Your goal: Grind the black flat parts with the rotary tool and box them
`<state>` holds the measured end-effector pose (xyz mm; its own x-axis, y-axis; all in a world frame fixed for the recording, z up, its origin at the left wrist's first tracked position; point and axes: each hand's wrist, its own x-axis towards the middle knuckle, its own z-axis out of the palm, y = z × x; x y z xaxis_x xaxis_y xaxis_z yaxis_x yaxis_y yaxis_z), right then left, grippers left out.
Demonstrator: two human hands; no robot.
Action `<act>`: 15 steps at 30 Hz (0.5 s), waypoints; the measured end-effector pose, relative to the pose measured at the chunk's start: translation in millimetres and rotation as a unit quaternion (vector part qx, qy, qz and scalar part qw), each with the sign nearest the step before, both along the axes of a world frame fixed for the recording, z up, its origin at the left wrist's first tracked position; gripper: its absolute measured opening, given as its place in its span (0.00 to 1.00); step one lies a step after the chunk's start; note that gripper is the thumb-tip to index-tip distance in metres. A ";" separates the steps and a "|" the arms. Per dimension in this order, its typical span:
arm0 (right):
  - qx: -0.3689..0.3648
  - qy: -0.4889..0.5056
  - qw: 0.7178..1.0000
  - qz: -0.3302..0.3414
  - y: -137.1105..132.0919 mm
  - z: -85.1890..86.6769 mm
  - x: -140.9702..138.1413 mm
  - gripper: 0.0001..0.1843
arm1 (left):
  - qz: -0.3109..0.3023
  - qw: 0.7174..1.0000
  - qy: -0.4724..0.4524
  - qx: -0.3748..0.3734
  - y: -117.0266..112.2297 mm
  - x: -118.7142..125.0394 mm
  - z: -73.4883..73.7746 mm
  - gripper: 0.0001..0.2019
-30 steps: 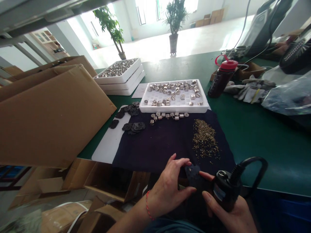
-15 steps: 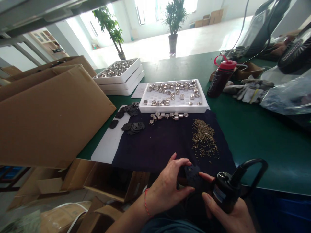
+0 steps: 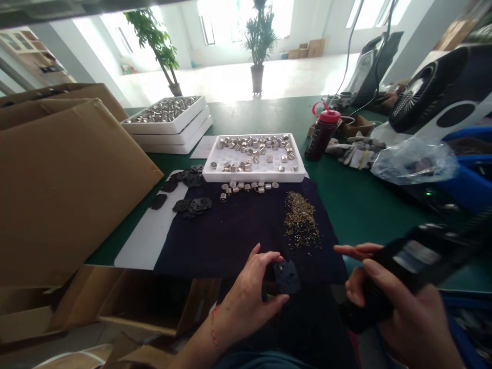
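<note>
At the front edge of the dark cloth, my left hand (image 3: 251, 287) grips a thin black plate (image 3: 287, 277) with small holes, between thumb and fingers. A small brassy spot shows near its upper edge. To the right, my right hand (image 3: 400, 302) is wrapped round a black corded electric screwdriver (image 3: 413, 261), tilted and blurred by motion; its tip is hidden. Small brass-coloured screws (image 3: 302, 220) lie in a loose pile on the cloth (image 3: 238, 236). Several more black plates (image 3: 194, 205) rest at the left, with small metal cylinders (image 3: 248, 187) in a row beyond.
A white foam tray (image 3: 253, 177) of metal cylinders stands behind the cloth, with stacked full trays (image 3: 165, 138) at back left. A large cardboard box (image 3: 73, 189) borders the left. A red-capped bottle (image 3: 323, 134), gloves (image 3: 353, 152), plastic bag (image 3: 415, 161) and fan (image 3: 434, 87) occupy the right.
My right hand has moved away from the plate to the right, tipping the screwdriver over sideways. My left hand still holds the plate. The view has turned somewhat to the right.
</note>
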<state>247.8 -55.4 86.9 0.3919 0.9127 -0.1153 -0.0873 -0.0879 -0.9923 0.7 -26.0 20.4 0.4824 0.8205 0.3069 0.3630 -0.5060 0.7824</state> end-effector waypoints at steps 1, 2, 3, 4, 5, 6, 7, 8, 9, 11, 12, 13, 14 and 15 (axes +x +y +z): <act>-0.035 -0.005 0.999 0.027 2.2 -5.0 -2.5 0.23 | 0.000 1.000 -0.001 0.000 0.3 0.0 -0.2 0.40; -0.063 -0.010 0.997 0.051 3.6 -10.9 -4.7 0.26 | -0.001 1.000 -0.002 0.001 0.6 0.0 -0.2 0.41; -0.080 -0.017 0.994 0.067 4.3 -16.9 -6.6 0.28 | -0.001 1.000 -0.004 0.001 0.8 0.1 0.0 0.41; -0.089 -0.026 0.993 0.078 4.2 -22.2 -8.1 0.30 | -0.002 1.000 -0.004 0.001 1.0 0.2 0.2 0.41; -0.094 -0.034 0.991 0.084 3.5 -26.2 -9.3 0.31 | -0.002 1.000 -0.003 0.001 1.2 0.4 0.4 0.41; -0.097 -0.042 0.990 0.088 2.2 -28.5 -10.3 0.32 | -0.002 1.000 -0.004 0.003 1.2 0.6 0.6 0.41; -0.101 -0.049 0.989 0.093 0.7 -29.2 -11.2 0.32 | -0.001 1.000 -0.004 0.005 1.2 0.8 0.8 0.41; -0.107 -0.056 0.988 0.096 -1.0 -28.4 -12.0 0.32 | 0.000 1.000 -0.004 0.005 1.1 0.9 1.0 0.42; -0.113 -0.060 0.987 0.098 -2.7 -26.8 -12.6 0.31 | 0.001 1.000 -0.004 0.006 1.0 1.1 1.1 0.42; -0.117 -0.062 0.987 0.096 -5.4 -23.1 -13.2 0.32 | 0.000 1.000 -0.004 0.005 0.6 1.3 1.4 0.42; -0.117 -0.057 0.988 0.088 -6.4 -21.8 -13.1 0.32 | -0.002 1.000 -0.004 0.003 0.5 1.4 1.6 0.42; -0.113 -0.049 0.989 0.076 -7.3 -21.2 -12.9 0.31 | -0.003 1.000 -0.003 0.002 0.3 1.4 1.9 0.42; -0.105 -0.042 0.992 0.063 -8.1 -21.1 -12.6 0.30 | -0.004 1.000 -0.003 0.000 0.2 1.5 2.1 0.43; -0.091 -0.046 0.993 0.051 -8.8 -21.0 -12.3 0.28 | -0.005 1.000 -0.003 -0.001 0.2 1.5 2.3 0.43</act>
<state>235.5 -64.1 65.9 0.3148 0.9156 -0.2503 0.0223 -0.2708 -0.9624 2.2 -25.8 22.7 0.4886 0.8165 0.3075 0.3538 -0.5076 0.7856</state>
